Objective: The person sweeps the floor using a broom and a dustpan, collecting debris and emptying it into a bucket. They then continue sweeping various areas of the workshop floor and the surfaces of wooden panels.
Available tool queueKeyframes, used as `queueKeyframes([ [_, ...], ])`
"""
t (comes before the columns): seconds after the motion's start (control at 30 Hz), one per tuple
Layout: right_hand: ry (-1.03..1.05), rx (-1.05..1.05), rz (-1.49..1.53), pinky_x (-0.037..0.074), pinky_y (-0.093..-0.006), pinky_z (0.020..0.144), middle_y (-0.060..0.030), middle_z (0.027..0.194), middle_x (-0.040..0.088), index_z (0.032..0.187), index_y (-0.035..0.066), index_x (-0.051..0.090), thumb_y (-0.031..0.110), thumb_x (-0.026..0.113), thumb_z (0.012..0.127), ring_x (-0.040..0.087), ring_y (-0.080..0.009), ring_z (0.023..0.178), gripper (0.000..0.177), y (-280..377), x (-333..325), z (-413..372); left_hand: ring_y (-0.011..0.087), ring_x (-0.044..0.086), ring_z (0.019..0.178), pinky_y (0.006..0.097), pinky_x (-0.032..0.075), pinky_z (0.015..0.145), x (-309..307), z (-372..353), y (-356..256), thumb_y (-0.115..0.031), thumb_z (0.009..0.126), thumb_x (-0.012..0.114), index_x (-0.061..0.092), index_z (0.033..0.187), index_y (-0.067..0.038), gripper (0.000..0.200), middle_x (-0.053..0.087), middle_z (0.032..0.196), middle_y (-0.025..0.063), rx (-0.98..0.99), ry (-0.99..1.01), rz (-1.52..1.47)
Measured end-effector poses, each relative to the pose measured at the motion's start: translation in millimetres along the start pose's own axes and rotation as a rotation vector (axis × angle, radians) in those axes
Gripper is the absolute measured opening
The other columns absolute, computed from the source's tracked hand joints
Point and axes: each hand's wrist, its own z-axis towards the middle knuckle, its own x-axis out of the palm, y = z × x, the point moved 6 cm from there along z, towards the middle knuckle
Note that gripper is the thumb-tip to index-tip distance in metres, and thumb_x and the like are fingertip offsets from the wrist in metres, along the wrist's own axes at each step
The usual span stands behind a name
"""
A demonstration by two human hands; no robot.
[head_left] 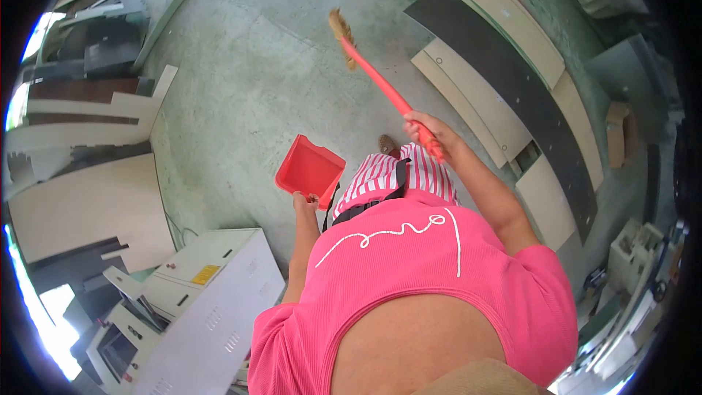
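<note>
My right hand (430, 132) is closed round the red handle of a broom (376, 79). The broom slants away up and to the left, its tan bristles (340, 29) over the grey floor ahead. A red dustpan (311, 165) hangs low at my left side, its hollow facing up. My left hand (306, 201) grips the dustpan at its near edge, fingers partly hidden by it. Between the two hands are my striped trousers and one shoe (388, 145).
Long flat boards (475, 95), pale and black, lie along the right. At the left lean large panels (88, 212). A white machine cabinet (212, 300) stands close on my left. A cardboard box (620, 134) sits far right. Concrete floor (241, 51) stretches ahead.
</note>
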Motion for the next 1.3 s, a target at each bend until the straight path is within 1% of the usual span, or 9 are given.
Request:
queueKeyframes([
  [0.17, -0.106, 0.002, -0.116, 0.037, -0.0109, 0.039, 0.0018, 0.062, 0.043, 0.075, 0.007, 0.038, 0.012, 0.051, 0.079, 0.043, -0.0006, 0.047, 0.015, 12.6, -27.7, -11.3, 0.0132, 0.04, 0.047, 0.0234, 0.036, 0.041, -2.6, -21.2, 12.5, -0.031, 0.074, 0.044, 0.037, 0.089, -0.006, 0.03, 0.04, 0.062, 0.0071, -0.003, 0.029, -0.099],
  [0.3, -0.075, 0.184, 0.198, 0.039, -0.0122, 0.04, 0.002, 0.057, 0.041, 0.067, 0.007, 0.038, 0.013, 0.051, 0.078, 0.043, -0.002, 0.045, 0.018, 7.9, -67.3, 27.8, 0.0133, 0.04, 0.047, 0.0238, 0.036, 0.04, -20.2, -16.9, 22.0, -0.032, 0.074, 0.045, 0.037, 0.087, -0.005, 0.03, 0.041, 0.062, 0.007, -0.008, -0.036, -0.137],
  [0.57, -0.044, 0.269, 0.321, 0.039, -0.0143, 0.04, 0.0022, 0.055, 0.039, 0.065, 0.006, 0.037, 0.011, 0.051, 0.079, 0.042, -0.0038, 0.044, 0.02, 48.2, -32.8, 73.4, 0.0141, 0.04, 0.05, 0.0252, 0.038, 0.043, -38.6, -47.2, 39.7, -0.025, 0.072, 0.046, 0.041, 0.079, -0.006, 0.02, 0.042, 0.064, 0.0074, 0.016, -0.113, -0.25],
  [0.83, -0.163, 0.026, -0.283, 0.038, -0.0137, 0.039, 0.0007, 0.058, 0.04, 0.079, 0.009, 0.036, 0.01, 0.051, 0.078, 0.041, -0.0032, 0.046, 0.015, 169.6, -8.0, 21.7, 0.0145, 0.041, 0.061, 0.0259, 0.042, 0.05, 21.5, -105.8, 76.7, -0.012, 0.067, 0.046, 0.043, 0.078, -0.006, 0.013, 0.044, 0.072, 0.0078, -0.007, -0.169, -0.418],
  [0.93, -0.231, 0.103, -0.255, 0.038, -0.0149, 0.038, 0.0001, 0.057, 0.04, 0.082, 0.011, 0.034, 0.008, 0.05, 0.078, 0.041, -0.0041, 0.043, 0.017, 201.0, -51.5, 44.1, 0.0138, 0.041, 0.058, 0.0252, 0.041, 0.048, 51.9, -106.6, 88.2, -0.013, 0.066, 0.046, 0.044, 0.076, -0.005, 0.012, 0.044, 0.071, 0.0075, -0.04, -0.15, -0.5],
  [1.0, -0.374, 0.173, -0.19, 0.038, -0.0167, 0.037, -0.0001, 0.056, 0.04, 0.074, 0.009, 0.035, 0.008, 0.05, 0.076, 0.039, -0.0058, 0.04, 0.015, 215.9, -96.1, 81.5, 0.0138, 0.04, 0.046, 0.024, 0.038, 0.042, 72.3, -104.1, 92.9, -0.029, 0.075, 0.042, 0.046, 0.076, -0.008, 0.021, 0.043, 0.06, 0.0043, -0.03, -0.116, -0.482],
  [1.03, -0.371, 0.19, -0.196, 0.038, -0.0167, 0.037, -0.0001, 0.056, 0.04, 0.074, 0.009, 0.035, 0.008, 0.05, 0.076, 0.039, -0.0058, 0.04, 0.015, 225.9, -108.5, 104.2, 0.0138, 0.04, 0.046, 0.024, 0.038, 0.042, 80.1, -108.9, 97.8, -0.029, 0.075, 0.042, 0.046, 0.076, -0.008, 0.021, 0.043, 0.06, 0.0043, -0.028, -0.129, -0.495],
  [1.1, 0.087, 0.353, -0.159, 0.038, -0.0169, 0.037, 0.0003, 0.053, 0.039, 0.063, 0.008, 0.035, 0.009, 0.052, 0.075, 0.04, -0.0069, 0.041, 0.021, 237.1, -95.1, 147.2, 0.0137, 0.04, 0.045, 0.0229, 0.037, 0.043, 103.2, -121.8, 103.4, -0.027, 0.075, 0.043, 0.047, 0.077, -0.007, 0.02, 0.044, 0.06, 0.0045, 0.02, 0.012, -0.561],
  [1.3, 0.04, 0.508, 0.357, 0.038, -0.0164, 0.039, 0.0023, 0.054, 0.037, 0.064, 0.006, 0.036, 0.009, 0.052, 0.076, 0.04, -0.006, 0.042, 0.02, 294.5, 5.0, 231.8, 0.0131, 0.041, 0.045, 0.0229, 0.037, 0.044, 143.3, -178.8, 140.8, -0.022, 0.074, 0.043, 0.047, 0.075, -0.005, 0.018, 0.046, 0.059, 0.0048, -0.022, 0.117, -0.745],
])
